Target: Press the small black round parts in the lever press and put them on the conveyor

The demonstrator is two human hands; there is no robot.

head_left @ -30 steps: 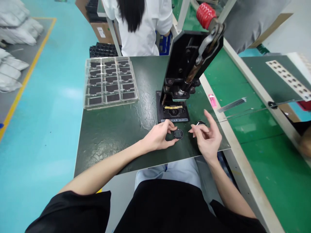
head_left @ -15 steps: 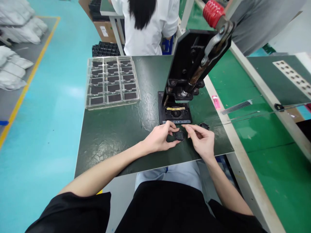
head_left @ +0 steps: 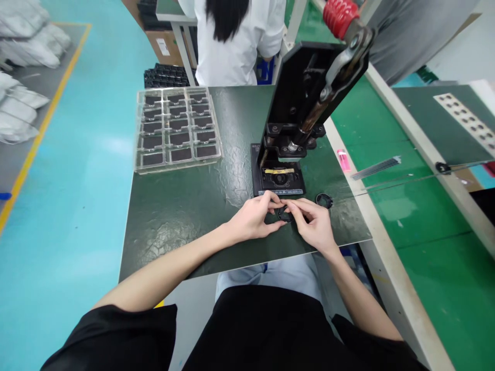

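Observation:
A small round black plastic part (head_left: 285,215) lies at the table's front, just before the press. My left hand (head_left: 257,217) grips its left side between thumb and fingers. Over its upper right edge, my right hand (head_left: 314,221) is closed in a pinch, its fingertips meeting the part; whatever is between them is too small to make out. Beyond my right fingers rests a second round black part (head_left: 324,200), ring-like. The black hand press (head_left: 279,180) stands behind my hands, with a yellow strip (head_left: 279,171) across its base fixture.
A clear compartment tray (head_left: 178,129) with dark flat pieces sits at the table's back left. To the right lie a pink item (head_left: 343,160) and a bundle of thin grey strips (head_left: 376,168). A person in a white shirt (head_left: 228,56) is beyond the table.
My right hand has moved left, bringing its pinched fingertips onto the round part. My left hand keeps its hold. The second round part is now more exposed.

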